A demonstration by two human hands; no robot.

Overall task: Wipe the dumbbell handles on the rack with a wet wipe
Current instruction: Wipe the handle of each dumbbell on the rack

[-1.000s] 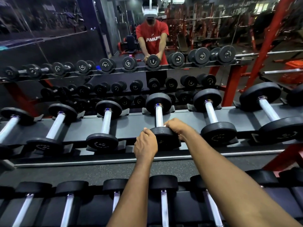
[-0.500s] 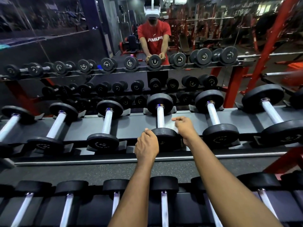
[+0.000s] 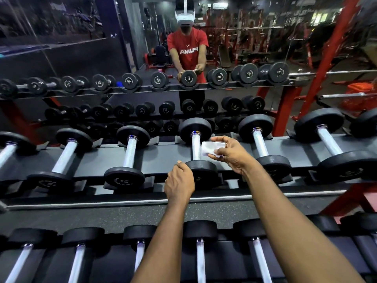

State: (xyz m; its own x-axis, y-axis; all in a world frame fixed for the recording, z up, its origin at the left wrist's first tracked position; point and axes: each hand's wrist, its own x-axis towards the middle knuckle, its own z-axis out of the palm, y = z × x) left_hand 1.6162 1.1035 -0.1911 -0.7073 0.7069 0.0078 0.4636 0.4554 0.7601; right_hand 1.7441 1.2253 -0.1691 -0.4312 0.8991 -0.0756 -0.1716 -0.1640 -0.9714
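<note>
Black dumbbells with silver handles lie in a row on the grey top shelf of the rack [image 3: 163, 154]. My left hand [image 3: 179, 183] grips the near head of the middle dumbbell [image 3: 196, 147] from its left side. My right hand [image 3: 229, 155] pinches a folded white wet wipe [image 3: 209, 148] just to the right of that dumbbell's handle, the wipe's left edge touching or almost touching the metal. Both forearms reach in from the bottom of the view.
More dumbbells flank the middle one, such as a left neighbour [image 3: 130, 154] and a right neighbour [image 3: 260, 146]. A lower shelf of dumbbells [image 3: 201, 252] runs beneath my arms. A mirror behind the rack reflects a person in a red shirt [image 3: 187, 50]. Red rack posts [image 3: 330, 54] rise at right.
My right hand lifted off the near head of the middle dumbbell and moved up and right, now showing the white wipe beside the handle. My left hand stayed on the head.
</note>
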